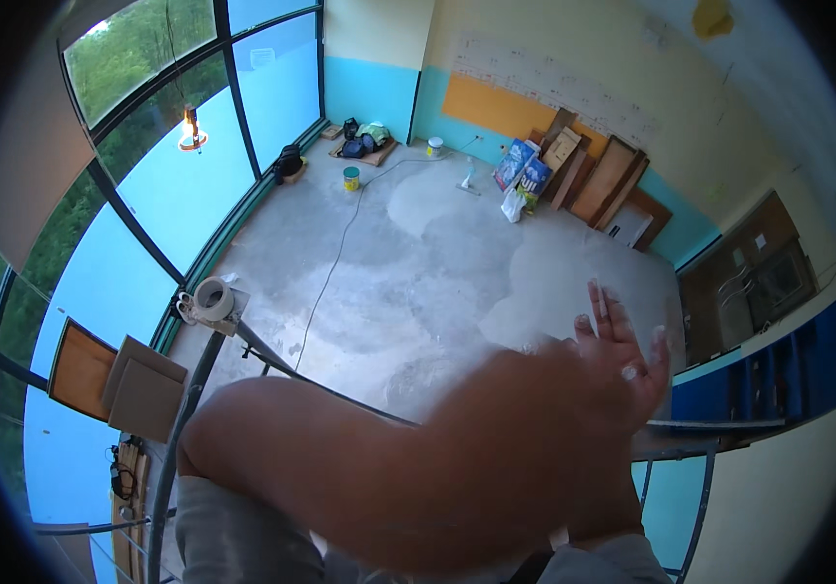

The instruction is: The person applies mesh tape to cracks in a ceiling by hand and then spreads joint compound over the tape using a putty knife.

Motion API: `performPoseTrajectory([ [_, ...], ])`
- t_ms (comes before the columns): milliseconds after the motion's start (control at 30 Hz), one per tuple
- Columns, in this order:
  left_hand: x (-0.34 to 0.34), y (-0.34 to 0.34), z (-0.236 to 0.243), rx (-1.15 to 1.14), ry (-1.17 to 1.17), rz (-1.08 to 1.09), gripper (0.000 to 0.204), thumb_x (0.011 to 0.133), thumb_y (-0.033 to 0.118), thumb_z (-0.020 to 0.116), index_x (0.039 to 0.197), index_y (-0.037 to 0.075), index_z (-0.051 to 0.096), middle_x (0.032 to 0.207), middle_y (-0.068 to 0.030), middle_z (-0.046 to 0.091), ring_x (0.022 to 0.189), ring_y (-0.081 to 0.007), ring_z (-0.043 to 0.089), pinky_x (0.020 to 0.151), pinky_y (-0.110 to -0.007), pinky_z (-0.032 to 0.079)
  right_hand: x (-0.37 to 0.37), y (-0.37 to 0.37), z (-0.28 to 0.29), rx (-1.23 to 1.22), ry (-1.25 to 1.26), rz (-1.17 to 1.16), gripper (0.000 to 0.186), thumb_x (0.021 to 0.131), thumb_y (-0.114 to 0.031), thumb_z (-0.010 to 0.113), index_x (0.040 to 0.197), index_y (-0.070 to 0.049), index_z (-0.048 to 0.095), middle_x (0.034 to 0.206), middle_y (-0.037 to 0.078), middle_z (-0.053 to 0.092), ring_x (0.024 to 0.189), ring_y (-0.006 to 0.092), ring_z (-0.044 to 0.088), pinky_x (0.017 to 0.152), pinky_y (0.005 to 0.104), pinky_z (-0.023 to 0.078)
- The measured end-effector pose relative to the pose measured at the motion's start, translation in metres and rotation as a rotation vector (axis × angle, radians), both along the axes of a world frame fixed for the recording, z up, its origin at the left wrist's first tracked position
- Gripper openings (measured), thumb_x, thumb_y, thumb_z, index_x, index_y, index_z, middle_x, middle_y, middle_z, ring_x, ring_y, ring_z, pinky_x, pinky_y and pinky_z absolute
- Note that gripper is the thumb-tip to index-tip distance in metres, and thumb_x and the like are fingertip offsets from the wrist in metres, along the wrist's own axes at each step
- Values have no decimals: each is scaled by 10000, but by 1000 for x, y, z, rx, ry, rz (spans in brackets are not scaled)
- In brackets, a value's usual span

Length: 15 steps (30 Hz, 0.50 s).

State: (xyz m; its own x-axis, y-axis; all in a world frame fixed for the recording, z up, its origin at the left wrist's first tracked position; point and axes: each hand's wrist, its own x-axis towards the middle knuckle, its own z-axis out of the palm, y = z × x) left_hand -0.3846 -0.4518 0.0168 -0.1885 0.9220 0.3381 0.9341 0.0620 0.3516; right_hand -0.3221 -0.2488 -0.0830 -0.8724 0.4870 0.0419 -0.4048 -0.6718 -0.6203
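My bare left forearm crosses low in the head view toward the right, and its blurred left hand [520,389] overlaps my right wrist. Motion smears its fingers, so their grip cannot be made out. My right hand [622,355] is raised at the right with fingers apart and whitish dust on the fingertips. No tool shows in it. Where the two hands meet, the edge between them is unclear. Beyond my left arm, a pale roll of tape [214,299] rests at the top of a dark metal frame post [184,419].
Far below lies a patchy grey floor [418,292] with a cable [342,238] across it. Wooden boards [605,180] and bags [532,177] lean by the far wall. A green tub [351,178] stands mid-floor. A lit bulb [190,131] hangs near the windows at left.
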Motion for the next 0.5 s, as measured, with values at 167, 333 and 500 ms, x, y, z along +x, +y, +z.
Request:
performPoseTrajectory([
  [167, 45, 71, 19, 53, 100, -140, 369, 773, 154, 636, 1098, -8, 578, 945, -161, 613, 779, -266, 648, 662, -381, 531, 20, 25, -18, 15, -128, -58, 734, 920, -513, 369, 1411, 26, 289, 1453, 140, 320, 1022, 229, 504, 854, 422, 434],
  [333, 62, 131, 24, 56, 89, -138, 297, 753, 162, 661, 1002, 6, 624, 884, -140, 629, 773, -252, 654, 644, -380, 531, 40, 49, -17, 133, -170, -113, 670, 904, -476, 392, 1355, 15, 324, 1382, 134, 347, 989, 229, 512, 832, 418, 438],
  [500, 60, 151, 27, 65, 63, -45, 230, 732, 171, 685, 906, 20, 671, 822, -118, 646, 767, -238, 660, 625, -378, 530, 36, 58, -14, 291, -206, -105, 607, 888, -440, 414, 1299, 4, 360, 1311, 129, 374, 957, 229, 520, 810, 414, 442],
])
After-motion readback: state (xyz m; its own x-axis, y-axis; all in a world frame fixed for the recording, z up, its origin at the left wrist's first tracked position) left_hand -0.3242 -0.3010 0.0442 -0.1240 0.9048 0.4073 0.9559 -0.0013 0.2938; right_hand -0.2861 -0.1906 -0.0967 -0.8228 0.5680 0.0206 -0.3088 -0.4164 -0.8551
